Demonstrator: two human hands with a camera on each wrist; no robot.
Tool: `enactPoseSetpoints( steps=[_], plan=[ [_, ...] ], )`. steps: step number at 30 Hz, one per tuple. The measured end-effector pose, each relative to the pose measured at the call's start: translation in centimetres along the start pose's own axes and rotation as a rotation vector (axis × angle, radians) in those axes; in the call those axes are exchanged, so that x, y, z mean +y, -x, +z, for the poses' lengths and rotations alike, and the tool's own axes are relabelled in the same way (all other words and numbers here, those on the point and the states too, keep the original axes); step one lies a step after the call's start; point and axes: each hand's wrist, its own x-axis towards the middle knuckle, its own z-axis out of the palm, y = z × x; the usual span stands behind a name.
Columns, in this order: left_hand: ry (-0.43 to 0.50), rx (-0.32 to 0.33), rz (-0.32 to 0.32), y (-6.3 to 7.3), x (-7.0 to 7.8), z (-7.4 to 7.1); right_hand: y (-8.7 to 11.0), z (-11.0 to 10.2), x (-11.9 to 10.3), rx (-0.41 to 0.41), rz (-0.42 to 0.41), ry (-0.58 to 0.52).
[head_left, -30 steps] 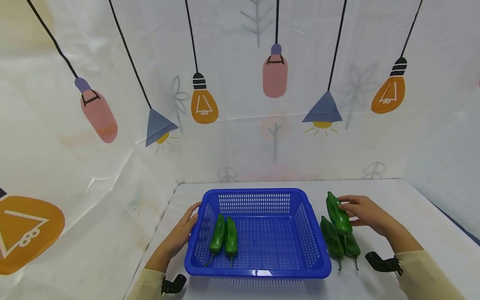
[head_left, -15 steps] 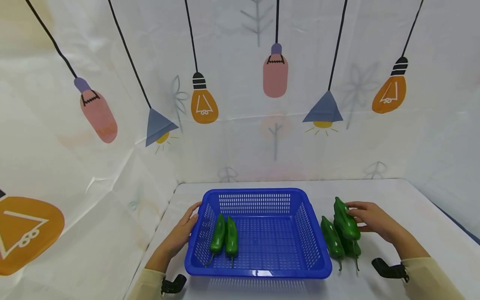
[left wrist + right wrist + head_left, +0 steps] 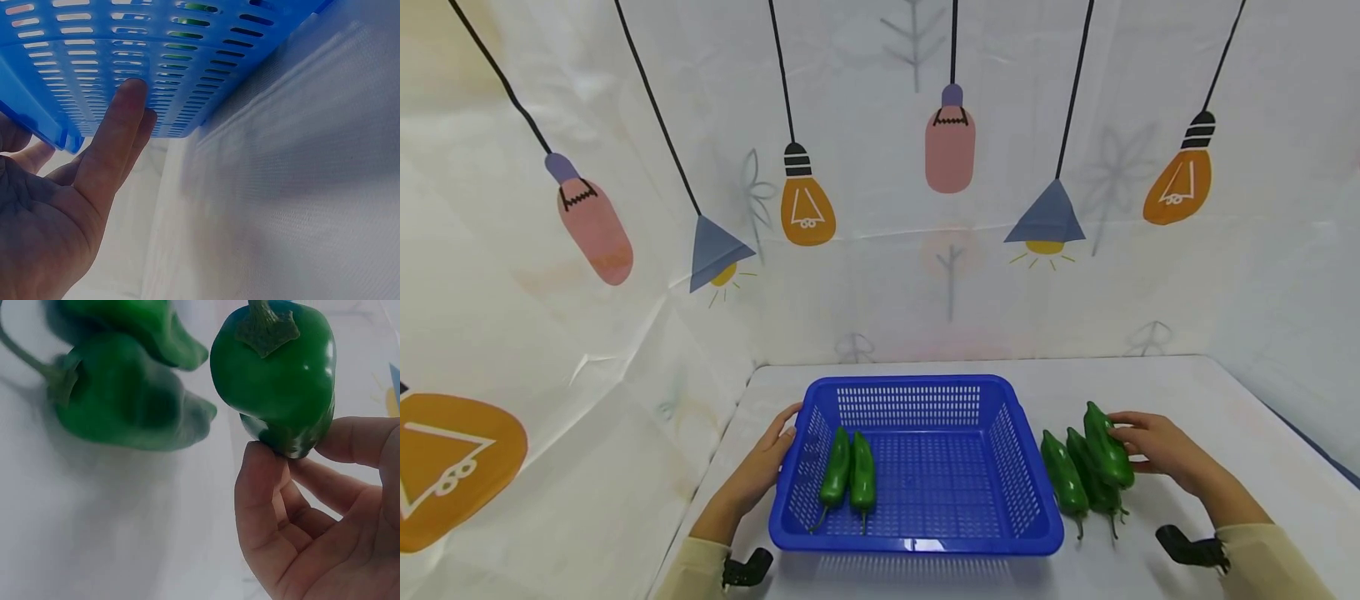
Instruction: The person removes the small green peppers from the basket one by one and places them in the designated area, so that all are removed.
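Observation:
My right hand (image 3: 1165,450) pinches a long glossy green pepper (image 3: 1107,442) between thumb and fingertips, its stem end pointing toward me. In the right wrist view the held pepper (image 3: 275,369) shows its stem cap and hangs apart from the others. Two more green peppers lie side by side on the table, one (image 3: 1063,475) next to the basket and one (image 3: 1090,479) partly behind the held pepper. My left hand (image 3: 763,458) touches the left side of a blue plastic basket (image 3: 917,546). From the left wrist, nearly straight fingers (image 3: 115,134) rest against its slotted outer wall, below the rim.
Inside the basket, two green peppers (image 3: 850,475) lie together at the left. The basket stands on a white table (image 3: 1195,417). Behind the table hangs a pale cloth (image 3: 880,292) printed with lamps, and another stretch of it stands at the left.
My right hand has moved right and toward me, carrying the pepper off the pile and uncovering more of the two beneath. My left hand and the basket have stayed in place.

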Motion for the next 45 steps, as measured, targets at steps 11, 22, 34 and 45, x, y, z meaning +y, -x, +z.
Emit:
enactPoseSetpoints(
  steps=[11, 22, 34, 45],
  plan=[
    [0.010, -0.015, 0.004, 0.0, 0.2, 0.0, 0.2, -0.4, 1.5, 0.012, 0.030, 0.018],
    [0.000, -0.026, 0.010, 0.2, 0.2, 0.0, -0.1, -0.3, 2.8, 0.007, 0.055, 0.042],
    [0.008, 0.004, 0.003, -0.2, -0.3, 0.1, -0.3, 0.1, 3.6, 0.022, 0.072, 0.063],
    [0.008, 0.003, 0.001, -0.2, -0.4, -0.1, -0.5, 0.7, 4.3, 0.024, 0.096, 0.064]
  ],
)
